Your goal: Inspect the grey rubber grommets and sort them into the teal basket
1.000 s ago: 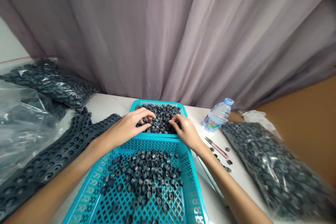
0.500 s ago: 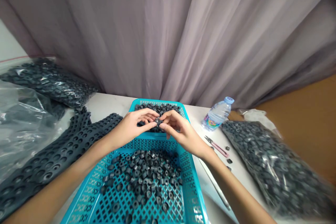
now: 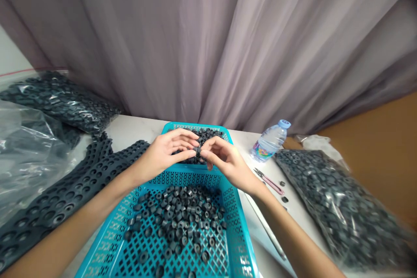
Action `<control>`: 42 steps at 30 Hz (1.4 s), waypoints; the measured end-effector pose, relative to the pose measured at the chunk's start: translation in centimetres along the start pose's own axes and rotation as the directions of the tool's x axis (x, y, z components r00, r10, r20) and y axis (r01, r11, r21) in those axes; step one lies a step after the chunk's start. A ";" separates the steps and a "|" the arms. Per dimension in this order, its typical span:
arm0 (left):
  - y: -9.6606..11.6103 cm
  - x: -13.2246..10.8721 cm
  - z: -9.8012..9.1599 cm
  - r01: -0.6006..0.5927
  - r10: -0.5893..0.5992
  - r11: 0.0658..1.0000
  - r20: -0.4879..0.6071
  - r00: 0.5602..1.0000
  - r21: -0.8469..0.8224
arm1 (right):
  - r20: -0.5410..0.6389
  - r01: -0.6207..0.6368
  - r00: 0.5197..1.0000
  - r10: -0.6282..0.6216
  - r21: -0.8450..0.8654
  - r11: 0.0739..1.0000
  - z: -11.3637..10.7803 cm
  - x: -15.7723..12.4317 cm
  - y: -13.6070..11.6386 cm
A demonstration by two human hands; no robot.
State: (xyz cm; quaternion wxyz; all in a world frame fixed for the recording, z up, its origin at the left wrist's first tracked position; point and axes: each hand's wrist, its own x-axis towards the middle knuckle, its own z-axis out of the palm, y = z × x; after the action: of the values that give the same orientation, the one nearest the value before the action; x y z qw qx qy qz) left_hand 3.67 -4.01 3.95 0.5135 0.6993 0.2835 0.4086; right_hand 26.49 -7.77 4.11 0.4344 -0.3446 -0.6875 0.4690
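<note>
Grey curtain [image 3: 156, 43] backs the counter [image 3: 244, 140]. Left hand [image 3: 163, 150] and right hand [image 3: 226, 158] pinch one black piece [image 3: 197, 151] between their fingertips, above the far basket [image 3: 195, 124]; single-piece handling seems the current step, any next move calling for fine control. Nearer than the hands sits another basket [image 3: 245, 226].

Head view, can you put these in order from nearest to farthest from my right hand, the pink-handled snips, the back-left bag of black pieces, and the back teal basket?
1. Back teal basket: directly below the right hand.
2. Pink-handled snips: on the table, to its right.
3. Back-left bag of black pieces: across on the far left.
</note>
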 end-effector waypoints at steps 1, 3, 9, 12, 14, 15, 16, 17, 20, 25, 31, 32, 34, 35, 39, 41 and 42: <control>0.1 0.0 0.0 -0.004 0.003 1.000 -0.017 1.000 -0.024 | -0.010 -0.001 1.000 0.001 0.028 1.000 0.0 0.0 0.0; 0.4 0.0 0.1 -0.021 0.017 0.997 -0.054 0.998 -0.073 | -0.025 0.000 1.000 0.002 0.077 0.997 0.0 0.1 0.0; 0.7 -0.1 0.9 -0.057 0.052 0.992 -0.053 0.997 -0.108 | -0.054 0.008 0.999 0.001 0.166 0.986 0.2 0.2 -0.4; 0.9 -0.2 1.4 -0.083 0.078 0.991 -0.047 0.996 -0.106 | -0.056 0.017 0.998 -0.007 0.183 0.983 0.5 0.1 -0.6; 1.1 -0.3 1.6 -0.090 0.085 0.992 -0.052 0.995 -0.091 | -0.049 0.015 0.999 -0.006 0.192 0.981 0.6 0.1 -0.7; 1.2 -0.3 1.6 -0.085 0.080 0.993 -0.056 0.995 -0.086 | -0.048 0.014 0.999 -0.005 0.198 0.980 0.6 0.1 -0.7; 1.2 -0.3 1.6 -0.075 0.071 0.994 -0.058 0.996 -0.084 | -0.049 0.012 0.999 -0.002 0.203 0.979 0.6 0.1 -0.7; 1.2 -0.3 1.5 -0.062 0.058 0.994 -0.058 0.997 -0.085 | -0.051 0.009 0.999 0.002 0.209 0.978 0.5 0.0 -0.7; 1.2 -0.3 1.3 -0.019 0.014 0.995 -0.052 0.999 -0.094 | -0.057 0.004 0.998 0.010 0.230 0.973 0.4 0.1 -0.5; 1.1 -0.3 1.2 -0.009 0.005 0.991 -0.031 1.000 -0.132 | -0.057 -0.040 0.997 0.059 0.292 0.956 0.3 0.1 -0.2; 1.3 -0.1 1.1 -0.002 -0.003 0.987 -0.033 0.999 -0.163 | -0.070 -0.046 0.995 0.072 0.326 0.944 0.0 0.2 0.0; 1.3 -0.1 1.1 0.002 -0.007 0.986 -0.032 0.999 -0.167 | -0.071 -0.049 0.995 0.076 0.325 0.944 -0.1 0.2 0.0; 1.3 -0.2 1.1 0.011 -0.016 0.984 -0.028 0.999 -0.175 | -0.069 -0.054 0.994 0.080 0.321 0.945 -0.1 0.2 0.0; 1.3 -0.2 1.1 0.016 -0.021 0.984 -0.025 0.999 -0.178 | -0.067 -0.054 0.995 0.080 0.319 0.946 -0.1 0.2 0.0; 1.0 -0.3 1.0 0.043 -0.046 0.980 -0.009 0.999 -0.196 | -0.051 -0.051 0.996 0.070 0.307 0.950 -0.2 0.1 0.0; 0.9 -0.4 1.0 0.059 -0.060 0.974 0.002 0.998 -0.218 | -0.037 -0.052 0.997 0.066 0.303 0.952 -0.3 0.1 -0.1; 0.9 -0.4 1.0 0.066 -0.067 0.972 0.005 0.998 -0.227 | -0.033 -0.053 0.997 0.066 0.301 0.952 -0.3 0.1 -0.1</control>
State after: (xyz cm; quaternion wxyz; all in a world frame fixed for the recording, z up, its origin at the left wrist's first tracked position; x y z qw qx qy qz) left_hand 4.29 -5.07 4.51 0.6032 0.6254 0.2588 0.4220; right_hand 26.75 -7.60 4.29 0.4817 -0.3052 -0.5884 0.5732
